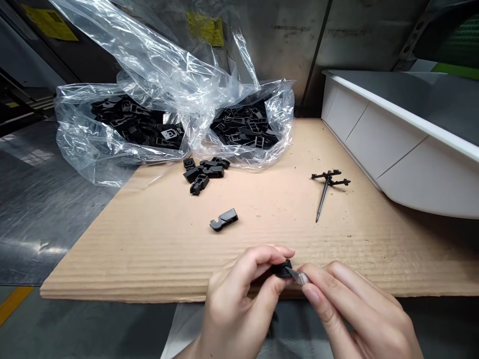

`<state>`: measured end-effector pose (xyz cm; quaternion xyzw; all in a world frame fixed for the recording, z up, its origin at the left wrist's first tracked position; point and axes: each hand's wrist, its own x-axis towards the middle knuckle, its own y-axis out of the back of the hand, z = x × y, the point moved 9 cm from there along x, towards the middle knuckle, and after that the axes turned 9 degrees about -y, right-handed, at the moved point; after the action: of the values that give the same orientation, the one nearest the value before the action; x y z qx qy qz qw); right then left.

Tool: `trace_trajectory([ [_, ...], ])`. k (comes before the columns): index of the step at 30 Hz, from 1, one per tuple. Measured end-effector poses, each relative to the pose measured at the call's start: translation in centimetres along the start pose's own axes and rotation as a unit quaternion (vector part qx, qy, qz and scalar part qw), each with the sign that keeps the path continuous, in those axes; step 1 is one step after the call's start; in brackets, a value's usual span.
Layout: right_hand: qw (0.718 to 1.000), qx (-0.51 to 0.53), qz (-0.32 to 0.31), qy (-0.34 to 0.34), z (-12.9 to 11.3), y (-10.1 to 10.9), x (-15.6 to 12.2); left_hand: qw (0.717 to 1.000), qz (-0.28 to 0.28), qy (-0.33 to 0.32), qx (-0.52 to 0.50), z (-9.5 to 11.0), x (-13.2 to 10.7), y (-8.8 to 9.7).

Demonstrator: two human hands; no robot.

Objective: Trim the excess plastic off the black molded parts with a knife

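Observation:
Between the thumb and fingers of my left hand (pixel 243 299) is a small black plastic part (pixel 281 269), held near the front edge of the cardboard. My right hand (pixel 355 304) pinches a small pointed metal blade (pixel 298 275), its tip touching the black part; the blade's handle is hidden in my fingers. Beyond my hands lies a single black hooked plastic part (pixel 224 219). Farther back sits a small pile of similar black parts (pixel 204 172). To the right rests a black branched plastic sprue (pixel 327 182) with a long stem.
Clear plastic bags (pixel 149 65) full of black parts stand along the back of the cardboard (pixel 149 249). A large white bin (pixel 374 129) takes up the right side. At left is a shiny metal surface (pixel 56 199). Tiny black scraps dot the cardboard.

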<state>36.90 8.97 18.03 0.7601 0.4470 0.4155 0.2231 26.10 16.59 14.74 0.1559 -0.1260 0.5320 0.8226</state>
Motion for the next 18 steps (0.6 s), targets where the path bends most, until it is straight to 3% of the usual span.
trace_trajectory([
  [12,0.998,0.013,-0.054,0.009,0.08,-0.67,-0.25,1.0,-0.013,-0.01,0.02,0.07,-0.06,-0.18],
  [18,1.0,-0.004,-0.01,0.025,0.03,-0.32,-0.82,0.999,-0.022,-0.022,0.022,-0.01,-0.05,-0.2],
])
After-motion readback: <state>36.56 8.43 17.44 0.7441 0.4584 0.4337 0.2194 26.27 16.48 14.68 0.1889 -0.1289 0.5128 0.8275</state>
